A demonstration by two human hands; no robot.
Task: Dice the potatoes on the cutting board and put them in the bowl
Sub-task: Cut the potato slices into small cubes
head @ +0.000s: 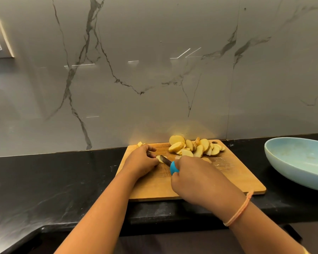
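A wooden cutting board (pixel 228 173) lies on the black counter. A heap of round potato slices (pixel 195 147) sits at its far edge. My left hand (pixel 140 162) holds a potato piece (pixel 160 159) down on the board with curled fingers. My right hand (pixel 196 178) grips a knife by its blue handle (pixel 173 167); the dark blade (pixel 164 160) rests on that piece. A light blue bowl (pixel 299 162) stands to the right of the board; it looks empty.
The black counter (pixel 53 180) runs left and right, with its front edge just below the board. A grey marble wall (pixel 154 70) rises right behind the board. A small potato bit (pixel 140 143) lies off the board's far left corner.
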